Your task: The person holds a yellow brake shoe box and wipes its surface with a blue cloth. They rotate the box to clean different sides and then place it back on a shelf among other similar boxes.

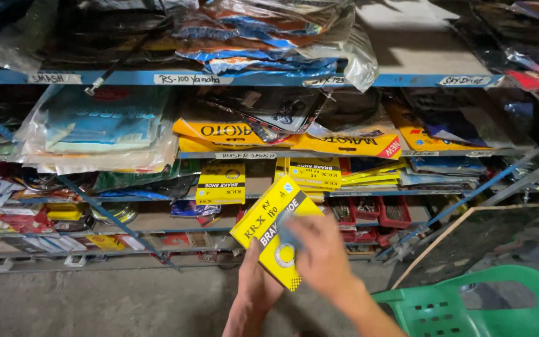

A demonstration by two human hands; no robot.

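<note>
Down low, the left hand [258, 282] grips a flat yellow box [274, 237] from below, fingers closed on it; the right hand [319, 257], blurred, lies across its face. Green plastic chair [469, 306] at right. Beyond, blue metal shelves [269, 79] crammed with yellow packets [221, 183].

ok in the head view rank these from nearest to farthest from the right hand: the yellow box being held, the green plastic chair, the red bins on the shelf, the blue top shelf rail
1. yellow box, touched by the right hand, held from below by the left hand.
2. red bins, just above and right, on the low shelf.
3. green plastic chair, lower right; close to the bins' rank, hard to call.
4. blue top shelf rail, far above.
</note>
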